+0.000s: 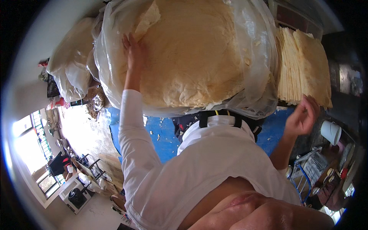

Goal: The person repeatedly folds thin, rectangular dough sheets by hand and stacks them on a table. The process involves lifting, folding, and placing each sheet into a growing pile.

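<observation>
A broad pile of thin, pale tan, food-like sheets [189,57] lies before me on clear plastic film [256,51]. What the sheets are made of, I cannot tell. My left hand [135,51] is at the pile's left side, fingers spread and slightly blurred. Just above its fingers, a loose flap [149,17] of sheet is turned up. To the right stands a thick stack of folded sheets [304,66], its layered edges facing left. By the stack's lower edge is my right hand [303,118], fingers loosely curled. Whether it touches or pinches a sheet is unclear.
A plastic-wrapped bundle [73,60] stands left of the pile. Blue floor covering [161,138], littered with scraps, shows below. At right are a white bucket [330,132] and a blue-and-grey metal frame [302,178]. An air-conditioner unit [75,195] is at lower left, near a window.
</observation>
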`<state>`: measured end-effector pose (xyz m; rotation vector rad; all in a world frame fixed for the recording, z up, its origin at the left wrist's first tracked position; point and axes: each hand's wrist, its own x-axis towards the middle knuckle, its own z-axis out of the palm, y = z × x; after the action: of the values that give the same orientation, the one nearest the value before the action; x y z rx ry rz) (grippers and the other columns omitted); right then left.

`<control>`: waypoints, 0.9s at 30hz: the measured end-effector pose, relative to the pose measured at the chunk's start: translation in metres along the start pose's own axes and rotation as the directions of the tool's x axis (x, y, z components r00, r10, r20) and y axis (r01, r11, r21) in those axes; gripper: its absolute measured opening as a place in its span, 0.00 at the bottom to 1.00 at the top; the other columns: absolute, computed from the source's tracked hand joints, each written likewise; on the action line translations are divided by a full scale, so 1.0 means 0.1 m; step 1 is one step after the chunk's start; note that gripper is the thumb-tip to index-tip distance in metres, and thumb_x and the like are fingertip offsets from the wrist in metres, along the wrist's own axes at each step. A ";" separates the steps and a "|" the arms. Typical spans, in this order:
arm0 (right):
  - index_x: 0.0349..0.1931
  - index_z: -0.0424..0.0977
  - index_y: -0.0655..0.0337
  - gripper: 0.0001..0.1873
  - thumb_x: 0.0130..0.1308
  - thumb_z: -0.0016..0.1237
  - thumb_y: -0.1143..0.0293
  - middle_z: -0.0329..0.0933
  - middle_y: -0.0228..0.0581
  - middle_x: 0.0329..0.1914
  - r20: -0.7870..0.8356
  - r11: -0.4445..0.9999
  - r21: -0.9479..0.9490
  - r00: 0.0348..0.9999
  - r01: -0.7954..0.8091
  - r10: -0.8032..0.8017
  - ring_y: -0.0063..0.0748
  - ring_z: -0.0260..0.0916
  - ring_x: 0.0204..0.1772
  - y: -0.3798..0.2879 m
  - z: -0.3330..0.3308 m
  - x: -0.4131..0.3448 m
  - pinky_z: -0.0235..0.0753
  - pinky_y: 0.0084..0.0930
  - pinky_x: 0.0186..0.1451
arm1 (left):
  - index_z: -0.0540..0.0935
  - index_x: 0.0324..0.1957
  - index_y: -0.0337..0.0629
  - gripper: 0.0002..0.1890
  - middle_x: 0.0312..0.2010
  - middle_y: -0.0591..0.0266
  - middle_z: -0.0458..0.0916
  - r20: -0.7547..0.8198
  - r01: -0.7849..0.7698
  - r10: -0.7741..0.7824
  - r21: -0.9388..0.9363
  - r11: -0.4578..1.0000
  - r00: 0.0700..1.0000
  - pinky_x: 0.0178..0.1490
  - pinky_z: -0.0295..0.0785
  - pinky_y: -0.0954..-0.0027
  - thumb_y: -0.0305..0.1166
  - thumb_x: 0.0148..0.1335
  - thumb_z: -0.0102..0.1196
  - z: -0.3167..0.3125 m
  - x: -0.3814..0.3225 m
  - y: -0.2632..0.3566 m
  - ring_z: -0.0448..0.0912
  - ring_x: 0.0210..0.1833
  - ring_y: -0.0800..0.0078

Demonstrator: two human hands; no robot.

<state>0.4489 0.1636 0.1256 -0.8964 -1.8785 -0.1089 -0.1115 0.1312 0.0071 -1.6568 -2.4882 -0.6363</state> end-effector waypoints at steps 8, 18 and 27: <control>0.43 0.81 0.55 0.14 0.57 0.58 0.80 0.82 0.34 0.44 0.411 0.911 0.408 0.879 0.058 -0.240 0.38 0.78 0.48 -0.84 1.29 0.20 0.76 0.35 0.52 | 0.79 0.57 0.45 0.23 0.53 0.54 0.83 0.180 0.058 0.014 -0.388 0.920 0.984 0.60 0.72 0.59 0.42 0.62 0.62 -0.03 0.65 -0.58 0.78 0.59 0.54; 0.58 0.73 0.54 0.24 0.60 0.58 0.77 0.78 0.39 0.56 0.453 0.899 0.437 0.872 -0.033 -0.188 0.45 0.73 0.62 -1.07 2.55 0.72 0.75 0.35 0.60 | 0.81 0.45 0.43 0.09 0.31 0.55 0.82 -0.320 -0.269 0.127 -0.450 0.851 0.939 0.36 0.75 0.64 0.25 0.63 0.55 -0.61 0.26 0.10 0.81 0.32 0.62; 0.57 0.77 0.47 0.25 0.60 0.47 0.81 0.80 0.36 0.58 0.689 0.772 0.378 0.402 0.511 -0.603 0.44 0.70 0.67 -0.92 3.16 1.21 0.66 0.40 0.71 | 0.76 0.59 0.47 0.28 0.63 0.58 0.73 -0.259 -0.539 0.497 -0.123 0.833 0.828 0.66 0.68 0.54 0.34 0.53 0.66 -0.89 -0.81 0.49 0.72 0.65 0.55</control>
<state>0.1279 0.3024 0.0986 -0.1298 -2.9608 -0.0108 -0.0482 0.0430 0.0781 -2.0820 -1.7446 -0.9364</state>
